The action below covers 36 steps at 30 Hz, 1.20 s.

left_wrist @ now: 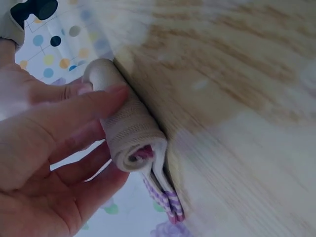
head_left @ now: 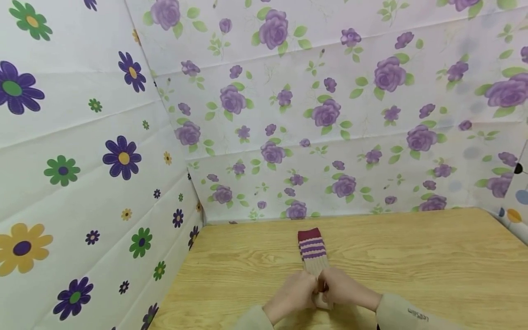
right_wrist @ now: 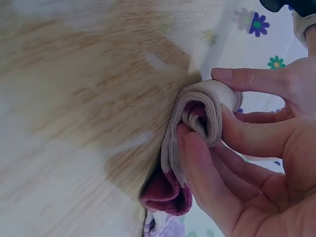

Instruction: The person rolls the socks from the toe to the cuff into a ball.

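A pair of beige knit socks (head_left: 315,250) with purple stripes and a burgundy end lies on the table, its near part rolled up. My left hand (head_left: 294,291) grips one end of the roll (left_wrist: 131,118), thumb on top and fingers beneath. At the other end, my right hand (head_left: 344,288) pinches the rolled fabric, shown more closely in the right wrist view, where fingertips press against the coil (right_wrist: 212,96). A burgundy patch (right_wrist: 160,195) bulges below the coil there. In the head view both hands meet and hide most of the roll.
The wood-grain table (head_left: 412,256) extends to both sides of the socks. Behind it hangs a sheet with purple roses (head_left: 326,112), and a daisy-printed sheet (head_left: 62,169) stands along the left edge. A dotted sheet (head_left: 519,197) shows at far right.
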{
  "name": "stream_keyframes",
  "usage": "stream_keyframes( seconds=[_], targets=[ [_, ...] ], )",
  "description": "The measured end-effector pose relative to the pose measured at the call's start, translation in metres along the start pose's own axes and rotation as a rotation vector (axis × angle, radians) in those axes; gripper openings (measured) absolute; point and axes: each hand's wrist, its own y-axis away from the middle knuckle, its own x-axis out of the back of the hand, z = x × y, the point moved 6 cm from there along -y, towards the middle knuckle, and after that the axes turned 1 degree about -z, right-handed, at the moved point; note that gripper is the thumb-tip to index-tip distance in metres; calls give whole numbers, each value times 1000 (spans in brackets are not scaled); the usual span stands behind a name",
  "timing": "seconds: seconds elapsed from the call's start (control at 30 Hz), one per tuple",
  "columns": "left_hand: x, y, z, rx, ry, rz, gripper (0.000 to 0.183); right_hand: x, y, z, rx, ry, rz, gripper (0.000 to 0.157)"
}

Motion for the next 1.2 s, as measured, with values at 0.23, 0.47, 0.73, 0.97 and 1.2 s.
stream_keyframes(
  seconds=[0.23, 0.47, 0.73, 0.97, 1.2],
  targets=[
    [-1, -2, -4, -33, 37, 3, 21, 1, 2, -2, -23, 2, 35, 13],
    [-3, -8, -12, 51, 151, -27, 18, 3, 9, -22, 134, 237, 274, 31],
    [-3, -11, -17, 95, 205, -33, 17, -2, 10, -22, 140, 268, 201, 26],
    [-6, -12, -23, 112, 329, -82, 22, -6, 10, -19, 142, 291, 136, 26],
    [-5, -13, -24, 84, 322, -103, 27, -12, 8, -13, 106, 327, 82, 20]
  ],
)
